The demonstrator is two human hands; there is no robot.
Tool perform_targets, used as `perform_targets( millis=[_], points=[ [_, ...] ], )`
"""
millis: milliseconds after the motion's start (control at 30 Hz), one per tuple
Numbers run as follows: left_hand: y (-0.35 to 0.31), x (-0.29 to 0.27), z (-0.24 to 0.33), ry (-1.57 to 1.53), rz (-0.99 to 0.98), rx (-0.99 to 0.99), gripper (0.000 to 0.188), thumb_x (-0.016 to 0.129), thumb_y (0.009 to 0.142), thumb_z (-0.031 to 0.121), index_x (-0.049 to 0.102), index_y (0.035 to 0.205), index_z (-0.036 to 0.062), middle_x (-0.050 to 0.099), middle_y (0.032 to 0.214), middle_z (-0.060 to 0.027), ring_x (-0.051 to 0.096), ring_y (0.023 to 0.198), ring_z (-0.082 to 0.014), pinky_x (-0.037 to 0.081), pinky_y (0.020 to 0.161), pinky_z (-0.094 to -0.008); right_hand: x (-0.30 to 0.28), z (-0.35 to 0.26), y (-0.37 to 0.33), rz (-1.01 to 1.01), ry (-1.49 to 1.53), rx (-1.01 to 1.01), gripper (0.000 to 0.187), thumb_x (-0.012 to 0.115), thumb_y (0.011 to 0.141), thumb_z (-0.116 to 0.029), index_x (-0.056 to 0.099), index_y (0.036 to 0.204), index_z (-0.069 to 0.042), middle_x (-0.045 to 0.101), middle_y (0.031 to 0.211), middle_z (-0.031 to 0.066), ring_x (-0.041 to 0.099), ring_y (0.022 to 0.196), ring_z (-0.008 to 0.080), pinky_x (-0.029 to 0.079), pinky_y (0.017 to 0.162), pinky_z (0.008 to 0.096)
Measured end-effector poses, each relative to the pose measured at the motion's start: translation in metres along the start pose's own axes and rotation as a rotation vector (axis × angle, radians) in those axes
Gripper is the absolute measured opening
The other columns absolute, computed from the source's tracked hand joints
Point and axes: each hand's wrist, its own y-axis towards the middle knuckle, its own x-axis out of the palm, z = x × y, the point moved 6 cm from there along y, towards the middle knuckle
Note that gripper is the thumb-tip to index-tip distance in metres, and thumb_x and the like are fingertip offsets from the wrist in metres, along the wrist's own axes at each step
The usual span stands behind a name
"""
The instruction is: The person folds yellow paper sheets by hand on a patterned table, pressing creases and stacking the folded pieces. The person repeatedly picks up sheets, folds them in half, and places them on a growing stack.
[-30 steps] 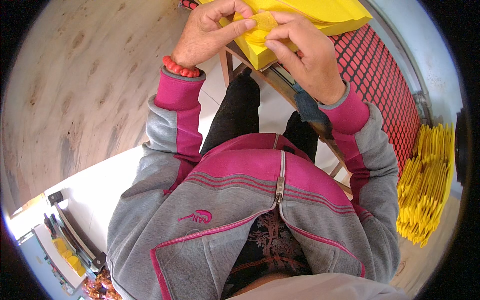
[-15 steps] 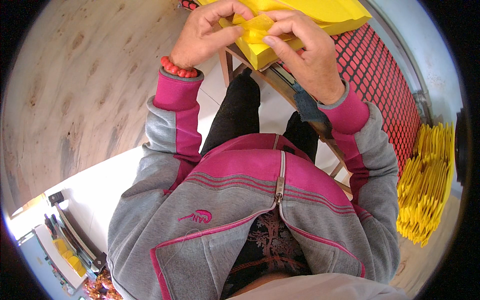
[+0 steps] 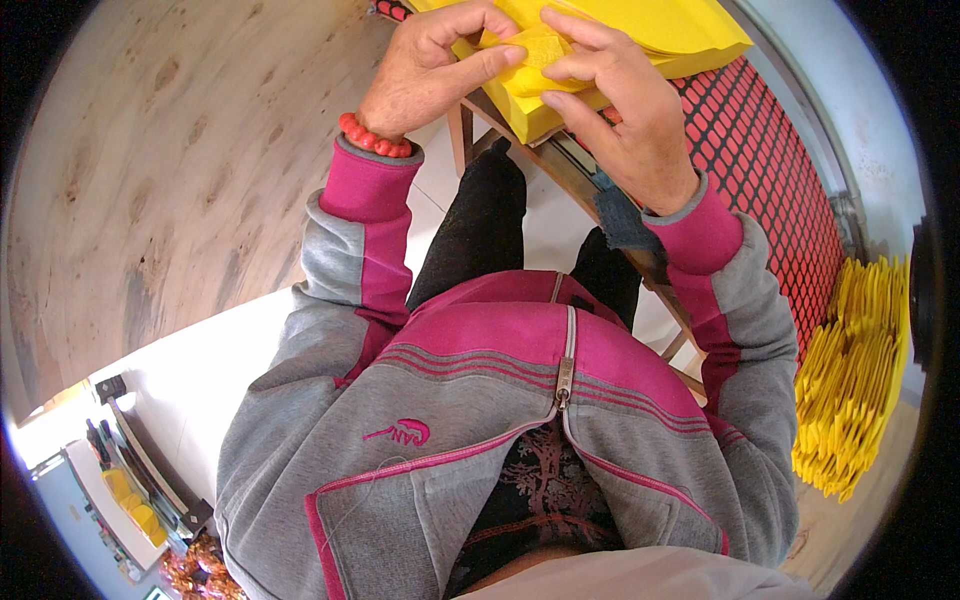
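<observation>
A stack of yellow cloth-like sheets [image 3: 680, 25] lies at the top of the view, and both hands are over its near corner. My left hand [image 3: 435, 70], with a red bead bracelet on its wrist, pinches a small folded flap of yellow cloth [image 3: 543, 47] between thumb and fingers. My right hand [image 3: 635, 110] is just right of the flap. Its thumb and fingers are apart, with the fingertips close to the cloth; whether they touch it I cannot tell.
The stack rests on a wooden bench [image 3: 565, 175] with a dark blue cloth [image 3: 625, 218] on it. Red and black mesh matting [image 3: 760, 150] lies to the right. Yellow folded pieces [image 3: 850, 380] are bundled by the wall. A wood-grained board [image 3: 170, 200] fills the left.
My right thumb and fingers have come off the yellow flap and spread apart. My left thumb has moved slightly right over the flap, still pinching it.
</observation>
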Motion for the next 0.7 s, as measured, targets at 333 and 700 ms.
perform_targets(
  millis=[333,700],
  points=[
    [0.000,0.009,0.013,-0.198,0.052,0.013,0.005,0.071,0.094,0.002,0.066,0.094,0.0026,0.062,0.086,0.0046,0.054,0.081,-0.0047,0.044,0.072,-0.0226,0.006,0.001,0.000,-0.005,-0.035,-0.029,0.012,0.073,0.090,-0.005,0.065,0.098,-0.002,0.068,0.127,0.0165,0.067,0.110,0.0301,0.052,0.093,0.0347],
    [-0.005,-0.004,-0.005,-0.160,-0.040,0.079,0.024,0.069,0.094,0.005,0.065,0.116,0.0003,0.066,0.118,-0.0037,0.060,0.111,-0.0131,0.045,0.102,-0.0296,0.005,0.003,0.001,0.002,0.011,0.005,0.010,0.071,0.092,-0.005,0.065,0.098,-0.001,0.069,0.124,0.0149,0.068,0.108,0.0272,0.051,0.093,0.0332]
  ],
)
